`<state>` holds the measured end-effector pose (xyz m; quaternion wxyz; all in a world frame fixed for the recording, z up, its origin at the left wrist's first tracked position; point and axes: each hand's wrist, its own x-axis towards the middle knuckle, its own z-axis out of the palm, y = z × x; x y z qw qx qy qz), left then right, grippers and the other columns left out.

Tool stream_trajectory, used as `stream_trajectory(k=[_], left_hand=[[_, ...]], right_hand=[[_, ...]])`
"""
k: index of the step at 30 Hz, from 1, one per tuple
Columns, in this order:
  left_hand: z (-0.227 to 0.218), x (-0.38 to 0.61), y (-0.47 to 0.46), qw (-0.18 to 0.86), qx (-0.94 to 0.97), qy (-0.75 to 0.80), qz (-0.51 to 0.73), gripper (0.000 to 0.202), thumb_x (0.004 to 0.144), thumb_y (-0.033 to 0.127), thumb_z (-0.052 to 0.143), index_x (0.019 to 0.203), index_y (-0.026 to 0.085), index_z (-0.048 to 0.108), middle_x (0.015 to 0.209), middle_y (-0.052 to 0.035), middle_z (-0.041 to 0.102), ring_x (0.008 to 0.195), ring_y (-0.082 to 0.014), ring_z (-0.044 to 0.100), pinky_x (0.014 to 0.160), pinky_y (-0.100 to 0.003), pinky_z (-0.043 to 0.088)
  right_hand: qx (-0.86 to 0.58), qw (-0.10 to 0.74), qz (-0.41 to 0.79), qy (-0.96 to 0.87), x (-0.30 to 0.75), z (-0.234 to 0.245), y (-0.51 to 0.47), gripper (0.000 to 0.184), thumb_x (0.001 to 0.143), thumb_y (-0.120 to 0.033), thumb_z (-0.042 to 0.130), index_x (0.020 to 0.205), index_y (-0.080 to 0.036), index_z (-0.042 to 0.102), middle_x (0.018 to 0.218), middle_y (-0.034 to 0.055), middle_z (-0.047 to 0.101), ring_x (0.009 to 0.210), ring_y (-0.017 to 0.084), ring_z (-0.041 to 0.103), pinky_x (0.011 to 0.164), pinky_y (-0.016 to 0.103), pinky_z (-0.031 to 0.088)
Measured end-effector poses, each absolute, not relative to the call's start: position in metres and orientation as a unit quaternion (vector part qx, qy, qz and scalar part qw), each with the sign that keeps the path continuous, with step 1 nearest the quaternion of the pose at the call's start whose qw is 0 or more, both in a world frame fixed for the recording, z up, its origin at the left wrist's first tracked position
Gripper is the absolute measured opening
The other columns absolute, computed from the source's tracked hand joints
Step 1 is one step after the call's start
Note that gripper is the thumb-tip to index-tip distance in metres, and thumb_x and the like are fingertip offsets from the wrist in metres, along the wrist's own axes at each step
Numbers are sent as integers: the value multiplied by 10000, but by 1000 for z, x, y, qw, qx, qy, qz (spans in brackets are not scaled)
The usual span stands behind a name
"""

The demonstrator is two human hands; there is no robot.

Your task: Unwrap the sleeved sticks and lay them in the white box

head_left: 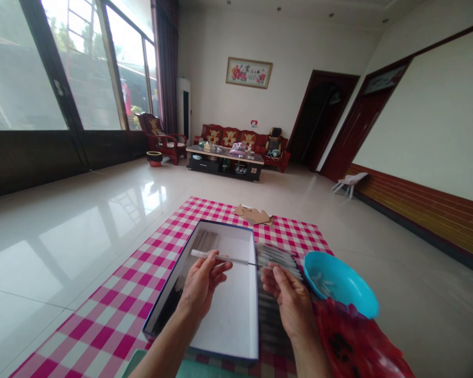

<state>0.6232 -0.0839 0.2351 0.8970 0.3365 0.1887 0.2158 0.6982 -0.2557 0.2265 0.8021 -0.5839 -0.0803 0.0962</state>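
Above the shallow box (228, 315), my left hand (203, 281) pinches a slim white pen-like tube (236, 260) between thumb and fingers. A thin dark rod (253, 264) sticks out of the tube's right end and reaches my right hand (286, 294), whose thumb and fingers close on its end. The box has a white floor and a dark blue rim. Inside it, a row of greyish sticks (205, 240) lies at the far left. Right of the box, many pale sticks (278, 257) lie side by side, partly behind my right hand.
A blue bowl (350, 283) with small whitish pieces (324, 286) stands on the right. A red dish (362, 341) sits nearer. Cardboard pieces (254, 215) lie on the checkered cloth (118, 294) beyond the box. Farther off are a coffee table (224, 163) and a small chair (350, 181).
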Motion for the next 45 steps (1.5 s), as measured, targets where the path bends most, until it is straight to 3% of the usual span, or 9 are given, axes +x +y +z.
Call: stream_trajectory(k=[12, 16, 20, 24, 29, 33, 37, 41, 45], left_hand=[[238, 621, -73, 880, 339, 212, 258, 87, 856, 172, 508, 931, 132, 488, 870, -124, 691, 696, -187, 688, 467, -189, 502], [246, 615, -53, 872, 329, 210, 294, 69, 853, 136, 486, 918, 127, 508, 842, -114, 695, 687, -181, 689, 462, -185, 505], [259, 604, -31, 859, 320, 199, 347, 49, 847, 130, 487, 848, 121, 535, 790, -96, 693, 712, -195, 691, 458, -183, 512], [266, 598, -19, 848, 313, 198, 380, 46, 839, 129, 502, 804, 125, 533, 752, -81, 686, 722, -204, 692, 449, -181, 512], [266, 598, -18, 847, 302, 218, 380, 64, 838, 130, 507, 776, 128, 526, 718, -75, 677, 699, -201, 691, 432, -179, 503], [264, 600, -19, 849, 302, 218, 374, 59, 840, 130, 505, 789, 125, 536, 722, -74, 677, 703, -203, 690, 436, -185, 504], [261, 602, -20, 853, 302, 218, 366, 63, 838, 118, 499, 798, 122, 547, 736, -78, 682, 694, -199, 690, 440, -184, 505], [258, 603, -18, 851, 302, 221, 368, 36, 819, 123, 532, 786, 129, 543, 729, -63, 677, 705, -197, 691, 438, -174, 503], [255, 603, -15, 850, 303, 222, 369, 12, 814, 125, 546, 807, 133, 544, 728, -55, 669, 706, -194, 691, 439, -170, 500]], right_hand=[[-486, 873, 31, -2, 711, 219, -257, 236, 693, -354, 703, 838, -193, 609, 827, 26, 722, 714, 158, 684, 572, 243, 553], [-511, 859, 25, 4, 714, 217, -263, 276, 659, -333, 733, 861, -193, 607, 826, 10, 712, 704, 136, 671, 578, 218, 542], [-590, 801, 85, -63, 704, 222, -249, 330, 707, -359, 688, 978, -206, 577, 863, 19, 698, 721, 136, 657, 615, 229, 528], [-688, 686, 162, -170, 693, 221, -204, 343, 764, -384, 574, 1041, -183, 552, 831, 20, 666, 690, 131, 639, 613, 239, 511], [-731, 604, 230, -220, 681, 203, -144, 283, 687, -230, 580, 960, -155, 589, 588, -33, 610, 509, 129, 594, 449, 213, 431], [-762, 544, 270, -227, 678, 189, -120, 285, 693, -150, 595, 977, -157, 570, 554, -43, 612, 500, 116, 588, 454, 196, 421], [-786, 482, 324, -211, 684, 180, -102, 162, 798, -196, 595, 952, -147, 584, 671, -22, 628, 559, 104, 599, 516, 218, 472], [-803, 436, 365, -176, 688, 173, -88, 253, 881, -316, 532, 1065, -145, 557, 962, 38, 619, 744, 135, 616, 645, 309, 529], [-806, 414, 387, -170, 690, 168, -82, 285, 881, -322, 531, 1112, -156, 543, 1054, 58, 601, 847, 167, 613, 717, 354, 527]])
